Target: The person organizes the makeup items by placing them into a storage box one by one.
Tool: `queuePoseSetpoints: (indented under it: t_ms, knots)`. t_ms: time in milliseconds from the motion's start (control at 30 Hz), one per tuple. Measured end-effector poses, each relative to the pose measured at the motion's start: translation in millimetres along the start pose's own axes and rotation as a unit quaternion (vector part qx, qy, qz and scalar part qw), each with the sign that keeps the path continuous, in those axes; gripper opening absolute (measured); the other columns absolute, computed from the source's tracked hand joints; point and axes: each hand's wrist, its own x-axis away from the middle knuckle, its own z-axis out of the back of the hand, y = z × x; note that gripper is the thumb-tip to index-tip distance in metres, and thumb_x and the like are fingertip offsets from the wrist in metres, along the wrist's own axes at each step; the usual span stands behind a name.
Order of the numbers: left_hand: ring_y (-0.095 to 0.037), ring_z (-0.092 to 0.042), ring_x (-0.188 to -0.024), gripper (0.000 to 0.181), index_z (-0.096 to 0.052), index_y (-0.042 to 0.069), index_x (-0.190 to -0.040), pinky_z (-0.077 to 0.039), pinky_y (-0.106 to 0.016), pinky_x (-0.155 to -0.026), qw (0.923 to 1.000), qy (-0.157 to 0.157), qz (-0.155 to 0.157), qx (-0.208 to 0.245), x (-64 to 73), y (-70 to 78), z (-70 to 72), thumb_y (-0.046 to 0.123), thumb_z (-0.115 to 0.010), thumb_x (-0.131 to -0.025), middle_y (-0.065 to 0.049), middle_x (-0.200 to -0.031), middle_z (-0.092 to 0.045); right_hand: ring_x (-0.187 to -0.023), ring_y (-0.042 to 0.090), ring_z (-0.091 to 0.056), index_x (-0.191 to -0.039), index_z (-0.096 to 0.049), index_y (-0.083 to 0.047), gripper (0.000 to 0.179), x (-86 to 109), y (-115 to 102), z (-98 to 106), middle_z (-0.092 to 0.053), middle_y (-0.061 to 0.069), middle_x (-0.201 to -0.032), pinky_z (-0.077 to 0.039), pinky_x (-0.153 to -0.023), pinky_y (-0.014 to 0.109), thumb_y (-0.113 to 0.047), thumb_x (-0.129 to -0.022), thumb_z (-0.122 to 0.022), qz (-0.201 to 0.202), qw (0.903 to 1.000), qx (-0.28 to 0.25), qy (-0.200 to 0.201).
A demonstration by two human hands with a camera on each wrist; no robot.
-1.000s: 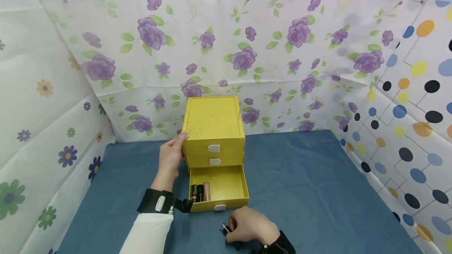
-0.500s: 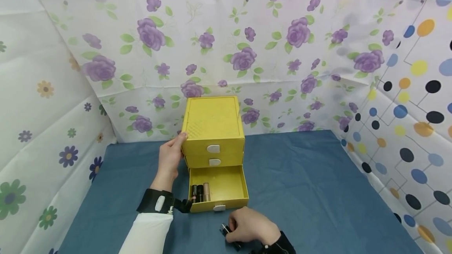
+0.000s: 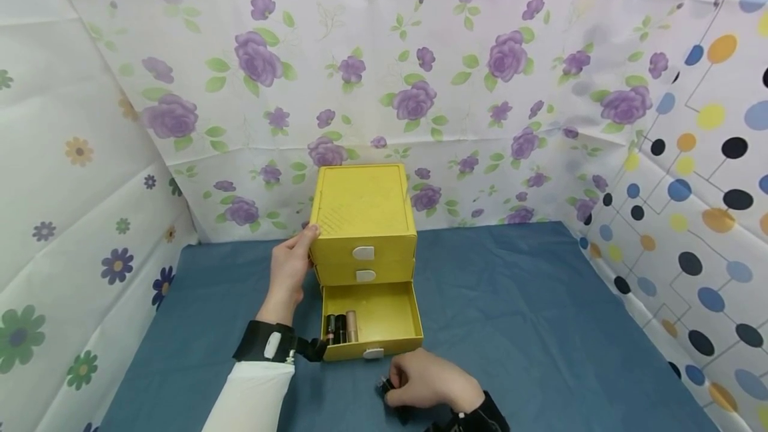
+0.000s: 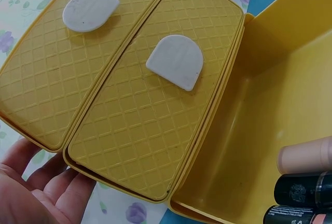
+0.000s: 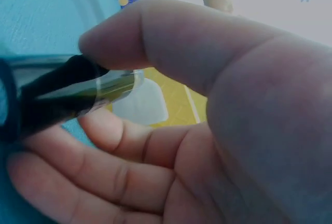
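A yellow drawer box stands at the middle, its bottom drawer pulled out. My left hand rests against the box's left side, thumb at the top front corner; in the left wrist view its fingers lie loosely bent along that side. Below the drawer, my right hand pinches a black lipstick tube with a clear end, low over the cloth. In the right wrist view the lipstick tube lies between thumb and fingers. Two black tubes and a beige tube sit in the drawer's left part.
Two upper drawers with white tabs are pushed in. A blue cloth covers the table. Flowered sheets hang behind and at the left, a dotted sheet at the right.
My right hand has shifted slightly to the right, and the lipstick tube has shifted a little with it. My left hand, the box and the drawer stay where they were.
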Motion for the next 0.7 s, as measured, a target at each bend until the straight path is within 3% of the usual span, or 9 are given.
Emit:
queuePoseSetpoints:
  t_ms: [367, 700]
  knots:
    - [-0.036, -0.044, -0.15, 0.064, -0.062, 0.003, -0.15, -0.045, -0.055, -0.114, 1.0, 0.001, -0.005, 0.003, -1.3, -1.3, 0.9, 0.05, -0.064, -0.106, -0.016, -0.167, -0.043, -0.069, 0.009, -0.061, -0.1, -0.068, -0.021, 0.012, -2.8, -5.0, 1.9, -0.068, -0.008, -0.083, -0.048, -0.064, 0.028, -0.029, -0.101, -0.077, 0.048, 0.9964, -0.021, 0.067]
    - [-0.036, -0.045, -0.15, 0.065, -0.061, 0.004, -0.152, -0.046, -0.055, -0.115, 1.0, -0.002, -0.001, 0.001, -2.0, -1.8, 1.8, 0.05, -0.065, -0.106, -0.016, -0.166, -0.043, -0.071, 0.016, -0.067, -0.112, -0.07, -0.011, 0.022, -0.7, -18.3, 6.4, -0.073, -0.002, -0.085, -0.051, -0.06, 0.031, -0.031, -0.103, -0.075, 0.054, 0.9819, -0.111, 0.144]
